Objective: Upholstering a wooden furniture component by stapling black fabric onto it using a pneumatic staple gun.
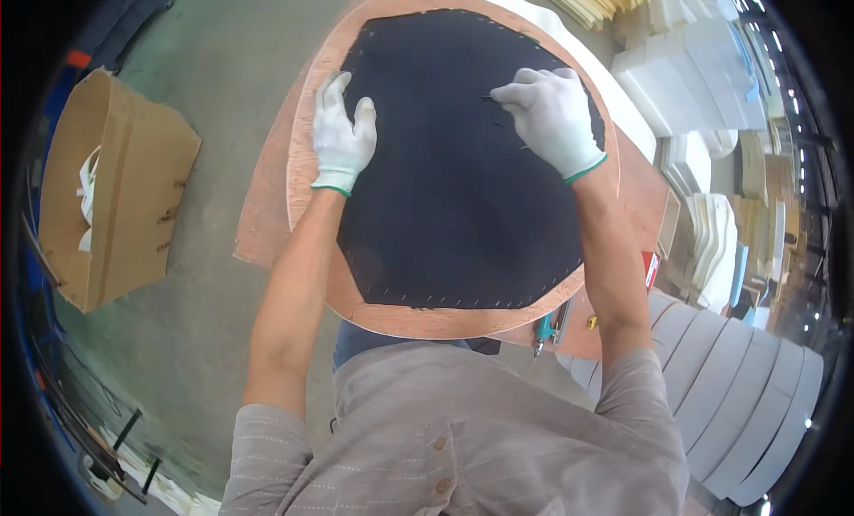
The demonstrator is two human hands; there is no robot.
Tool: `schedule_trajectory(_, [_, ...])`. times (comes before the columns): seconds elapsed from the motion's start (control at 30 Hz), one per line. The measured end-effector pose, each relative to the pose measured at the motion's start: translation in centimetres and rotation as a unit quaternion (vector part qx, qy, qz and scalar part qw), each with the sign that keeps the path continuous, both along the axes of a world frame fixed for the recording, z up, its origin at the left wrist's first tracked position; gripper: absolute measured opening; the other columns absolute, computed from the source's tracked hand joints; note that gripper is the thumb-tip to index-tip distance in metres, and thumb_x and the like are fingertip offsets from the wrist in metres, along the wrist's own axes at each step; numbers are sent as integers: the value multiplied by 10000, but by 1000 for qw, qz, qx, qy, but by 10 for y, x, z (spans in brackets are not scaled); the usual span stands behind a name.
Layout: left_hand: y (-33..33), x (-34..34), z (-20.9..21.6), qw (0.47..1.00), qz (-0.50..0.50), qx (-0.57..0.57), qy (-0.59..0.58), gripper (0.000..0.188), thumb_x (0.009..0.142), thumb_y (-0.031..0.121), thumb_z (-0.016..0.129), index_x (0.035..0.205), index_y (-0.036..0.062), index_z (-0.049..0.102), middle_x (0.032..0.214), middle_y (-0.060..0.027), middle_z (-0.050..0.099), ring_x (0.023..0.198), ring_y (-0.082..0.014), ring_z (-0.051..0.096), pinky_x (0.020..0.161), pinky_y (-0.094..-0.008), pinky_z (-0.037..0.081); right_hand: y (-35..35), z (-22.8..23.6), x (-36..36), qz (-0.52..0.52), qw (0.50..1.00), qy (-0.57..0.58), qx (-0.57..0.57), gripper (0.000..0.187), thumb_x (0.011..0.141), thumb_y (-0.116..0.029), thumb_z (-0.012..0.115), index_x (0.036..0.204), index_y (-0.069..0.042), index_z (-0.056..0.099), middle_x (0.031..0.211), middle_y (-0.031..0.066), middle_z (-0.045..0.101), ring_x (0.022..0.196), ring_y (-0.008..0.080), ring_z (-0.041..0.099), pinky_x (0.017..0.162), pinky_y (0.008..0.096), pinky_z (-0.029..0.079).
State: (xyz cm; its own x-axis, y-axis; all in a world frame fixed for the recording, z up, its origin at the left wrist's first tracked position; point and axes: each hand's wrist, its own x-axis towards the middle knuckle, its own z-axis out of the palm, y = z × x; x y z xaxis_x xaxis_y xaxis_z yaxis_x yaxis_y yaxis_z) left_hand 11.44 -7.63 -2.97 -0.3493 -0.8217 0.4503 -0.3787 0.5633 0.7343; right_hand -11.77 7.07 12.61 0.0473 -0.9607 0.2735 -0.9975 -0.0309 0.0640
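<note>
In front of me lies a rounded wooden panel point(307, 173) with black fabric point(454, 205) over its middle. Small staples run along the fabric's edge. My left hand point(342, 135), in a white glove with a green cuff, rests at the panel's left edge, its thumb apart from the fingers. Over the upper right of the fabric, my right hand point(553, 116), gloved the same way, has its thumb and fingers pinched together. Something thin and dark shows at its fingertips, too small to name. A few short, thin bits lie on the fabric beneath it.
Under the panel is a reddish wooden tabletop point(262, 215). A green tool point(543, 331) and a red-and-white box point(652, 269) lie at its near right. At left stands an open cardboard box point(147, 196). Curved grey pieces point(734, 378) and white foam blocks point(689, 80) are stacked at right.
</note>
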Motion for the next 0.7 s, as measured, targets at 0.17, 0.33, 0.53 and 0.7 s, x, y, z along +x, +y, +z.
schedule_trajectory(0.17, [-3, -2, -10, 990, 25, 25, 136, 429, 975, 126, 580, 1361, -63, 575, 1395, -269, 604, 1325, -439, 560, 1146, -478, 430, -46, -44, 45, 26, 998, 27, 46, 161, 804, -112, 674, 809, -228, 786, 839, -25, 682, 827, 195, 702, 821, 406, 449])
schedule_trajectory(0.33, [-1, 8, -17, 981, 29, 67, 181, 416, 975, 78, 527, 1364, -59, 582, 1376, -268, 620, 1298, -413, 589, 1135, -455, 440, -49, -62, 54, -18, 987, 57, 146, 189, 821, -131, 676, 872, -243, 820, 873, -31, 701, 880, 181, 712, 837, 401, 444])
schedule_trajectory(0.53, [-14, 14, -13, 962, 47, 97, 251, 399, 968, 13, 461, 1334, -53, 604, 1321, -213, 654, 1207, -296, 637, 1050, -361, 494, -24, 0, 122, 79, 996, -48, 19, 198, 776, -87, 685, 831, -233, 807, 762, -25, 647, 765, 199, 679, 793, 386, 443])
schedule_trajectory(0.7, [-11, 6, -23, 939, 13, 139, 316, 403, 974, 12, 461, 1345, -46, 608, 1326, -208, 665, 1218, -303, 648, 1078, -363, 486, -8, -76, 137, 91, 988, -43, 115, 107, 747, -118, 668, 751, -197, 741, 800, 20, 653, 789, 221, 672, 790, 400, 450])
